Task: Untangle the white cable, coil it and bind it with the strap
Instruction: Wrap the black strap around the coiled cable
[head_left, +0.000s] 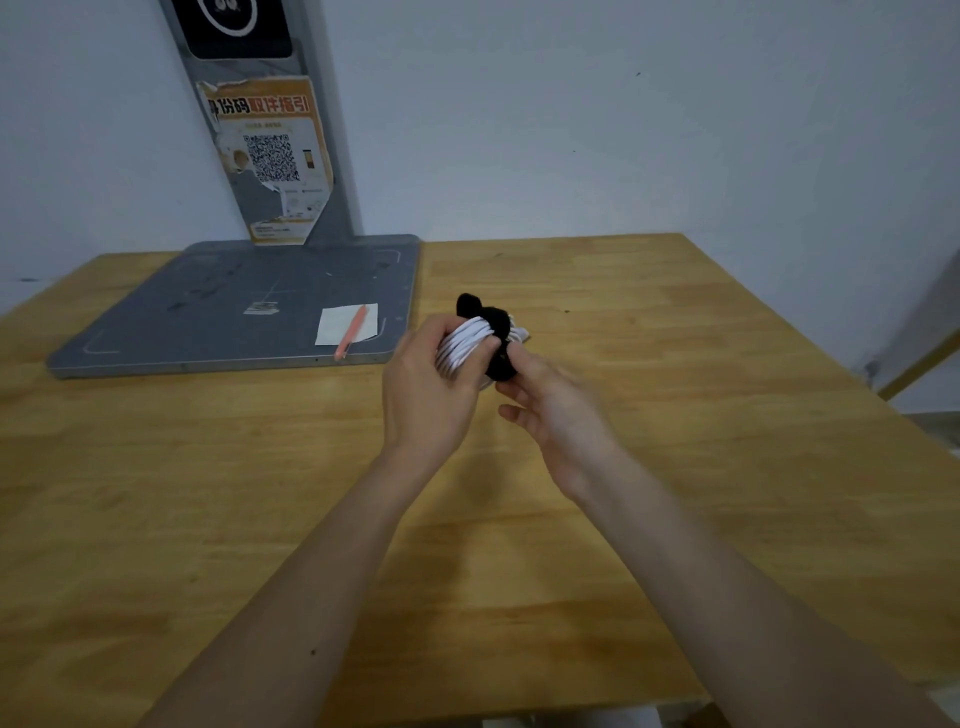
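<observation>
Both forearms reaching in over wooden table. Left hand clenched round coiled white cable, held above table. Right hand pinching black strap across coil. Risk: strap slipping loose, loops springing apart.

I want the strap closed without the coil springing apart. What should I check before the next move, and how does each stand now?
1. Cable coiled into a bundle: ok.
2. Left hand grips the coil: ok.
3. Strap wrapped around the coil: ok, a black band crosses it.
4. Right hand holds the strap: ok, it pinches the lower part.
5. Strap fastened: cannot tell; one end sticks up at the top.
6. Both cable ends tucked in: cannot tell.
</observation>
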